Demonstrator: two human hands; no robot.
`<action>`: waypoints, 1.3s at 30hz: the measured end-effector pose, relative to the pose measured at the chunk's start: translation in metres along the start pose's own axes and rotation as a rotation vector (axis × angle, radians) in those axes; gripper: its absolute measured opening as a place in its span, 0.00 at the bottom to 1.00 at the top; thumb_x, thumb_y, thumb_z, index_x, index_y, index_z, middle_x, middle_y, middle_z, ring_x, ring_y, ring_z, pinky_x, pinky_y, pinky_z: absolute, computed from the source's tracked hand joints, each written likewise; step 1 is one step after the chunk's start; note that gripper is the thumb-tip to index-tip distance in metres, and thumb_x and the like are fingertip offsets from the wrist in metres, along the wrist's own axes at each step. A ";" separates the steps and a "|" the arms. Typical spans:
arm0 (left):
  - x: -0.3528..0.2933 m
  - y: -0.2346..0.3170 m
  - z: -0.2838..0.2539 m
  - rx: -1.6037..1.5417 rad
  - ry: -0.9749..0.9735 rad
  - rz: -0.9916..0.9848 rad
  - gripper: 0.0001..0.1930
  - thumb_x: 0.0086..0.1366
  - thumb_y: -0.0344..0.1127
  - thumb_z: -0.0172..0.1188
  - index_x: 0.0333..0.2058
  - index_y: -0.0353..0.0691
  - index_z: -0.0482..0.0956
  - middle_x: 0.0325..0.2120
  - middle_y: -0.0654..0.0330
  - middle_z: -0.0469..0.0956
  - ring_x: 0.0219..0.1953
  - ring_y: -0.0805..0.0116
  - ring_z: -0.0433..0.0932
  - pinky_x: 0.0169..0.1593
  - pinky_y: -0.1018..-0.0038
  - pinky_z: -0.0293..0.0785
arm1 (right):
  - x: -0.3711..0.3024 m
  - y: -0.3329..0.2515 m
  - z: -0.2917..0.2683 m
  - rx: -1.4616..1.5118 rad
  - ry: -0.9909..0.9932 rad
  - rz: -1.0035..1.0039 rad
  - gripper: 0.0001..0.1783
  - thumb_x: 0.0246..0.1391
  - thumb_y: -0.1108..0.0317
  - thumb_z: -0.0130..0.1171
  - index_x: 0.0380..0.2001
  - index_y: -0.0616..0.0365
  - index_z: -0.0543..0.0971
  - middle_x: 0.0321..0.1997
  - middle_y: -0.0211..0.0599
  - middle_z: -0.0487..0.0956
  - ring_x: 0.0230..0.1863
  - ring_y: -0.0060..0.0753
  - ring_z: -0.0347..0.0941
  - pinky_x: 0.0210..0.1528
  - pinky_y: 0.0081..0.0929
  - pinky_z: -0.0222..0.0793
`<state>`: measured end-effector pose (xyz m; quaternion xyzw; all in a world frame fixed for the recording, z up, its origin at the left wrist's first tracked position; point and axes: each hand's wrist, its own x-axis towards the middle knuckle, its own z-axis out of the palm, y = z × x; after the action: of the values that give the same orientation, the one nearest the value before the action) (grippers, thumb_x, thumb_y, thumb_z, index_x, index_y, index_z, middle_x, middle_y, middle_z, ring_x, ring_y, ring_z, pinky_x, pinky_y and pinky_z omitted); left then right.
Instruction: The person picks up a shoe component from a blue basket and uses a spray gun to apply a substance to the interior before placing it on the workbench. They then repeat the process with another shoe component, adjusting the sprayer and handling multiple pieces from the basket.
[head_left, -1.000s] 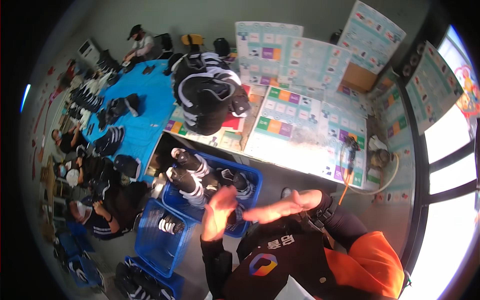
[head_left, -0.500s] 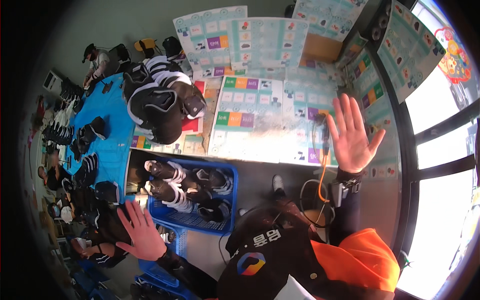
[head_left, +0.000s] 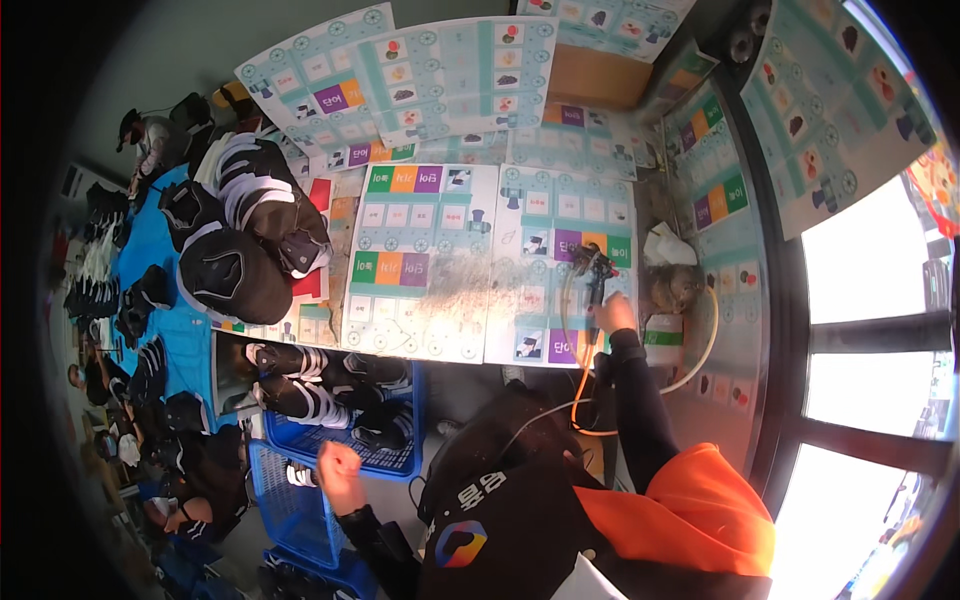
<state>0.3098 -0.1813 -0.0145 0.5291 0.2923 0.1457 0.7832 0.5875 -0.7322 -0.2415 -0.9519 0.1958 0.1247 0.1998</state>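
Reaching forward, the right hand [head_left: 614,314] adjoins a black gun [head_left: 594,272], grip unclear; the left hand [head_left: 340,474] is loosely fisted.

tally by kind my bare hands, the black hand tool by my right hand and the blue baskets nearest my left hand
Bare hands: 2 (left hand, right hand)
Black hand tool: 1
Blue baskets: 3 (upper basket, middle basket, lower basket, partly hidden)
Total: 6
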 end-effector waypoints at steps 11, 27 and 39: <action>-0.025 0.016 0.065 0.171 0.127 -0.169 0.17 0.80 0.38 0.51 0.27 0.42 0.68 0.19 0.65 0.64 0.23 0.72 0.64 0.32 0.72 0.61 | 0.048 -0.009 0.045 0.129 0.206 0.109 0.28 0.49 0.57 0.72 0.44 0.66 0.74 0.40 0.57 0.81 0.44 0.65 0.81 0.47 0.52 0.79; -0.002 0.010 0.082 0.178 -0.008 -0.191 0.15 0.78 0.36 0.54 0.28 0.42 0.68 0.20 0.66 0.64 0.24 0.73 0.63 0.32 0.73 0.61 | -0.101 -0.139 -0.214 1.633 -0.632 -0.129 0.15 0.46 0.79 0.48 0.39 0.67 0.73 0.21 0.44 0.72 0.13 0.30 0.63 0.17 0.29 0.60; 0.017 0.011 0.095 0.169 -0.112 -0.195 0.16 0.77 0.38 0.55 0.26 0.43 0.69 0.20 0.66 0.66 0.24 0.73 0.63 0.32 0.73 0.59 | -0.129 -0.148 -0.244 1.684 -0.818 -0.211 0.24 0.41 0.82 0.47 0.47 0.70 0.74 0.20 0.42 0.71 0.12 0.26 0.59 0.16 0.25 0.56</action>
<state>0.3825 -0.2382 0.0160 0.5694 0.3095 0.0139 0.7615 0.5738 -0.6702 0.0654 -0.3896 0.0489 0.2478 0.8857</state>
